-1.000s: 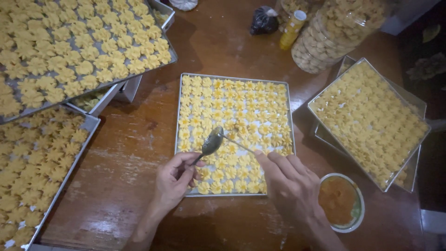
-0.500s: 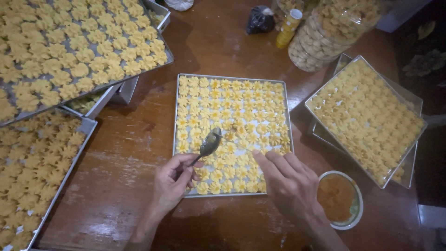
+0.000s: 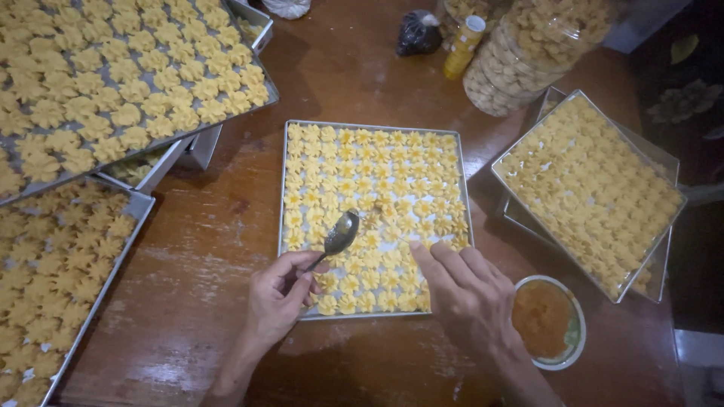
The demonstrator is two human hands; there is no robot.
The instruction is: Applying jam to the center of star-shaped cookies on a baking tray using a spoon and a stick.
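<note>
Two bare hands work over one baking tray (image 3: pixel 283 188) of small yellow flower-shaped cookies (image 3: pixel 362 169). The left hand (image 3: pixel 280 301) has its grip pinching the handle of a metal spoon (image 3: pixel 336 237), thumb and forefinger closed on it; the spoon's bowl hangs tilted just above the cookies near the tray's middle, carrying a dab of something brownish. The right hand (image 3: pixel 469 294) lies over the tray's lower right corner, fingers held loosely together and stretched forward, the fingertips (image 3: pixel 419 252) touching down among the cookies; whether they pinch anything cannot be told.

That tray sits flat on a brown wooden worktop (image 3: pixel 204 249), with both hands at its near edge. Just beside the right hand, on the worktop, stands a small round bowl (image 3: pixel 577 332) of orange-brown filling. Further right, a second tray (image 3: pixel 596 188) full of cookies rests tilted on another tray. To the left, more filled trays (image 3: pixel 113 90) are stacked and overlap. Beyond the middle tray stand a clear plastic jar (image 3: pixel 520 53) packed with cookies, a small yellow bottle (image 3: pixel 464 47) and a dark tied bag (image 3: pixel 417 34).
</note>
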